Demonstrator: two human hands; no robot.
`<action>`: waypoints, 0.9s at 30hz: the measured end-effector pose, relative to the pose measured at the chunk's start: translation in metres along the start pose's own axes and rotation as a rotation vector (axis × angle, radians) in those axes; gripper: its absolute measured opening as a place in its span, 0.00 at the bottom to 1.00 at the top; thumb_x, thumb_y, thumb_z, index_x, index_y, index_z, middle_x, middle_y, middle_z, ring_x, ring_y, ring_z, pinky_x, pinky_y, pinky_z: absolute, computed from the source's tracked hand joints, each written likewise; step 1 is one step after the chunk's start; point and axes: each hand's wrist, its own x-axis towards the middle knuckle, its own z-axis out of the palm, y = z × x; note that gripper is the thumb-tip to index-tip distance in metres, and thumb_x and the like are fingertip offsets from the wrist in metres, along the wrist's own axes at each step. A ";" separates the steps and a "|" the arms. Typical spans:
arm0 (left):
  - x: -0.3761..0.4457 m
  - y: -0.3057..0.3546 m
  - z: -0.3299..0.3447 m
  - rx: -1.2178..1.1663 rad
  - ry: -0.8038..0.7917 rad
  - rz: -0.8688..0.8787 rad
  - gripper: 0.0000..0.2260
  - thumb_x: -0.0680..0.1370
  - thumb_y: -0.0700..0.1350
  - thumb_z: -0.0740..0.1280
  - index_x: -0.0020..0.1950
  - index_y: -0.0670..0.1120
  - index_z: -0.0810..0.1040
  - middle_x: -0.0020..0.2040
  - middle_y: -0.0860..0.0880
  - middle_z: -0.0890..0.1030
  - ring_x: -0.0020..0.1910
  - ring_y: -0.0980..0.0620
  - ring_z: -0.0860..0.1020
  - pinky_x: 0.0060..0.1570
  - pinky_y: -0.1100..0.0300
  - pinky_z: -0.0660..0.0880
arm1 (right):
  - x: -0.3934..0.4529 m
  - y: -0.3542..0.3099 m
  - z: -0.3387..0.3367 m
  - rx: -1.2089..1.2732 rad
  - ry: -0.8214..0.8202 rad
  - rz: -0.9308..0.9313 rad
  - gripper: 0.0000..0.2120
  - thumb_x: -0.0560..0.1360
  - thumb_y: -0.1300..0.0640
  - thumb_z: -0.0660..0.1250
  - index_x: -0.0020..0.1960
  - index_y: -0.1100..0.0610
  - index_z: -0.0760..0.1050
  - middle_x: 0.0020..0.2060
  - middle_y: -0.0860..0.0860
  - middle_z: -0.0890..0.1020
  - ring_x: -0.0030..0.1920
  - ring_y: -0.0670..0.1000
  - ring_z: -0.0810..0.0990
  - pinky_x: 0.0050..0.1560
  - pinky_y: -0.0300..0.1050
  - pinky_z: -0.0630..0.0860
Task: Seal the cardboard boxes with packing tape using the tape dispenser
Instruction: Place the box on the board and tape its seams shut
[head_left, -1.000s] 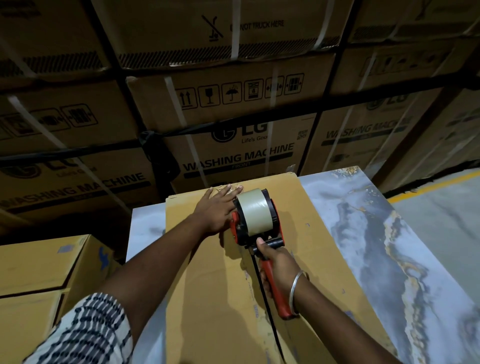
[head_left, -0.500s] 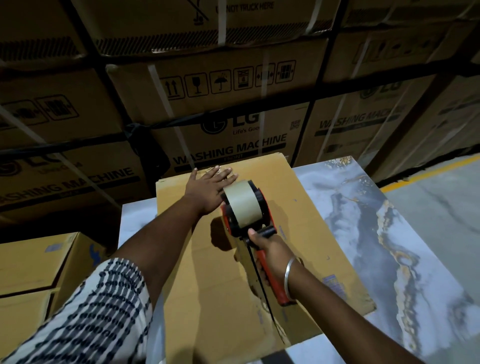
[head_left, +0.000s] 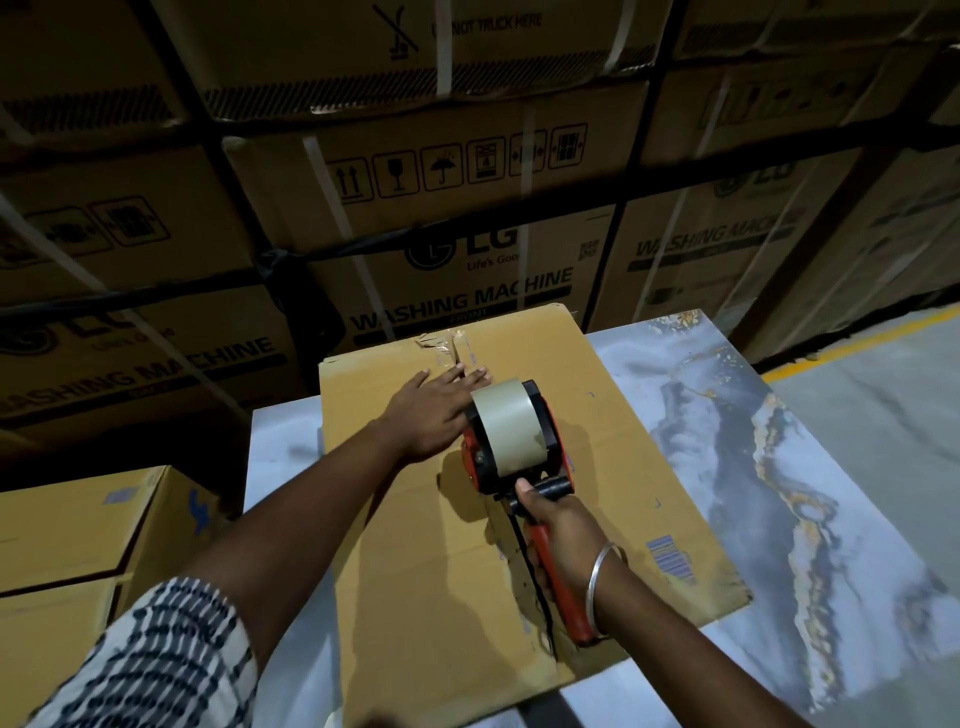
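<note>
The right hand (head_left: 563, 525) is gripping the tape dispenser (head_left: 511, 441) handle; the left hand (head_left: 431, 410) is pressing flat, fingers straight, on the cardboard box (head_left: 415, 571).

A marbled white and grey table (head_left: 810, 467), veined with dark blue and streaks of gold, carries the work. A flattened brown cardboard box (head_left: 405, 597) lies directly on its top, covering the left and middle part and reaching almost to the far edge, with its near corner running out toward the table's front. The box's centre seam runs away from the viewer, with torn tape at the far end. A small barcode label sits near its right edge. The table's right side shows bare marble pattern.
</note>
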 end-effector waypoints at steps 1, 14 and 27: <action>0.001 0.000 0.000 0.024 -0.003 -0.012 0.26 0.84 0.64 0.44 0.81 0.61 0.43 0.81 0.61 0.45 0.80 0.56 0.44 0.77 0.45 0.45 | 0.000 0.000 0.000 0.004 0.001 0.000 0.44 0.64 0.29 0.70 0.47 0.75 0.76 0.33 0.64 0.77 0.29 0.58 0.71 0.32 0.47 0.67; 0.030 -0.017 -0.015 0.162 -0.097 -0.077 0.26 0.84 0.61 0.44 0.81 0.59 0.39 0.81 0.60 0.41 0.80 0.55 0.43 0.77 0.41 0.47 | 0.016 -0.044 0.000 -0.054 0.010 0.047 0.26 0.79 0.39 0.66 0.33 0.58 0.69 0.23 0.53 0.68 0.20 0.52 0.64 0.27 0.40 0.61; 0.017 0.010 -0.013 0.100 0.064 -0.089 0.26 0.85 0.57 0.46 0.82 0.54 0.46 0.82 0.54 0.49 0.81 0.50 0.48 0.76 0.41 0.50 | -0.050 -0.025 -0.012 0.105 -0.030 0.064 0.21 0.81 0.48 0.65 0.46 0.68 0.78 0.29 0.59 0.73 0.19 0.49 0.69 0.22 0.36 0.64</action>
